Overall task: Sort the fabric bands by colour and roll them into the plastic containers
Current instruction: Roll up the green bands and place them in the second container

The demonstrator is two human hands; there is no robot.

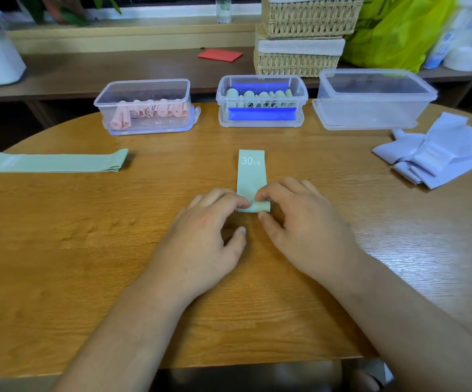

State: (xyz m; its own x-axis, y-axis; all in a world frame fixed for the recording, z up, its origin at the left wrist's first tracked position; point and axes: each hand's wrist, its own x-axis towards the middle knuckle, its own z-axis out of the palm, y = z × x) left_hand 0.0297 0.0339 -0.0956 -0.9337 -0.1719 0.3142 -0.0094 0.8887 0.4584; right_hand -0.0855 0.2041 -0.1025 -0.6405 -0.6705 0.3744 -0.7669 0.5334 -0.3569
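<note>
Green band (50, 163) lay flat far left on desk (87, 250), unrolled. Pink rolls (149, 111) sat in left container (144, 84), green rolls (249, 96) in middle container (261, 78). My left grip (200, 236) and right grip (299, 222) pinched near end of 30 LB band (251, 176), roll barely begun. Right container (370, 111) looked empty; lavender bands (438, 154) heaped unrolled.

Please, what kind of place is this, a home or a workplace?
Probably a room in a home, though I cannot be sure: a wooden table with a green band on it, stacked wicker baskets and a green plastic bag on a shelf behind.
</note>
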